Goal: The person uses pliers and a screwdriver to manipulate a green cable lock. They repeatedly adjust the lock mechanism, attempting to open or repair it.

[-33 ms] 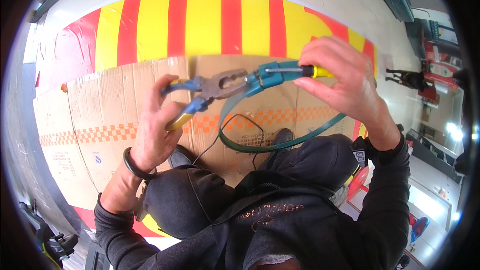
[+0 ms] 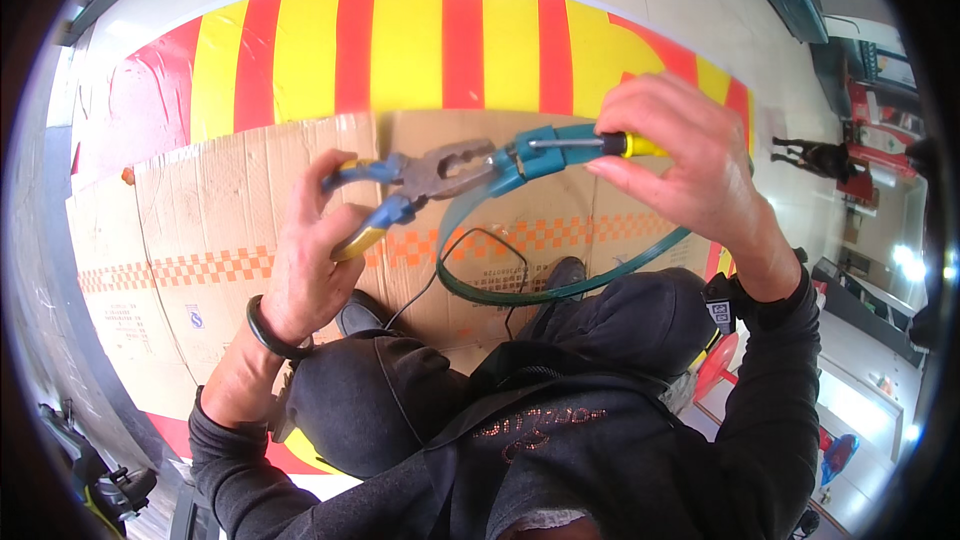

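My left hand (image 2: 308, 270) is closed round the blue and yellow handles of a pair of combination pliers (image 2: 425, 177). Their handles are spread, and the metal jaws meet one end of a teal plastic fitting (image 2: 508, 172). A looped green strap (image 2: 570, 290) runs from this fitting down over my knees and back up to the right. In my right hand (image 2: 685, 145) is a screwdriver (image 2: 632, 145) with a yellow and black handle, pinched together with the strap's far end. Its shaft lies along the fitting, pointing left. Whether the jaws bite on the fitting is hard to make out.
Flattened cardboard (image 2: 230, 210) lies under my feet, over a red and yellow striped mat (image 2: 410, 40). A thin black cable (image 2: 470, 233) curls across the cardboard. A red round object (image 2: 715, 365) stands beside my right knee.
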`<move>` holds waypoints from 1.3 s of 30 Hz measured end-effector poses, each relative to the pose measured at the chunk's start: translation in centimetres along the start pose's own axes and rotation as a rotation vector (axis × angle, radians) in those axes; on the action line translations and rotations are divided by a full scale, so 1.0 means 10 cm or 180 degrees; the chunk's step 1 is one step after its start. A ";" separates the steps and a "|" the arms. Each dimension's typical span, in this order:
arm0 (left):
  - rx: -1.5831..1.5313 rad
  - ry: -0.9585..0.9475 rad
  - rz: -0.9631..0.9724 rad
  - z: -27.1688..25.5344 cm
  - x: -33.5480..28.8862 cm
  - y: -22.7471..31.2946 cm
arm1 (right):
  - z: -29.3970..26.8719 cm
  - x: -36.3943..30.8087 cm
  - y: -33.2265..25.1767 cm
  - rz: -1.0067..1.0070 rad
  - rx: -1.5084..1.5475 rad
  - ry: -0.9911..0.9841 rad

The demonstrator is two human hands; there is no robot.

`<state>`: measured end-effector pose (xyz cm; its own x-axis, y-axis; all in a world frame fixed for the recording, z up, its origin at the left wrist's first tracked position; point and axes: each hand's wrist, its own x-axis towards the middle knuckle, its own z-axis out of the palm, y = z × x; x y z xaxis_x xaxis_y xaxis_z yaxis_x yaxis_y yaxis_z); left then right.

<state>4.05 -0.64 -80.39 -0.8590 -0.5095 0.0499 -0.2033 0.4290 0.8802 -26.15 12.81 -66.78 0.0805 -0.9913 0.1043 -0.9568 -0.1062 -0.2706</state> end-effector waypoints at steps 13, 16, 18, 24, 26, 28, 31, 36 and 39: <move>0.0314 0.0035 0.0128 0.00 -0.01 -0.06 | 0.02 -0.02 0.04 0.0006 0.0185 -0.0064; 0.0261 0.0000 0.0152 0.01 0.00 -0.06 | 0.04 -0.02 0.06 -0.0035 0.0088 0.0040; 0.0260 0.0009 0.0144 0.00 -0.01 -0.06 | 0.05 -0.02 0.06 -0.0043 0.0081 0.0034; 0.0480 0.0076 0.0214 0.01 0.02 -0.06 | 0.03 -0.03 0.05 -0.0059 0.0157 -0.0157; 0.0632 0.0081 0.0257 0.00 0.03 -0.06 | 0.02 -0.03 0.05 -0.0017 0.0133 -0.0203; 0.0855 0.0035 0.0284 -0.02 0.04 -0.05 | 0.03 -0.03 0.04 0.0007 0.0130 -0.0207; 0.1275 -0.0065 0.0396 -0.05 0.05 -0.03 | 0.04 -0.02 0.04 0.0054 0.0184 -0.0257; 0.0497 -0.0259 0.0083 -0.04 0.06 -0.05 | -0.03 0.00 0.03 0.0057 0.0434 -0.0395; 0.0603 -0.0243 0.0321 -0.01 0.08 -0.10 | -0.15 0.00 0.02 -0.0047 0.0336 -0.0579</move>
<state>3.59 -1.60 -81.17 -0.9110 -0.4022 0.0909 -0.1931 0.6110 0.7677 -26.76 12.90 -65.41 0.1524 -0.9863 -0.0629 -0.9214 -0.1188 -0.3701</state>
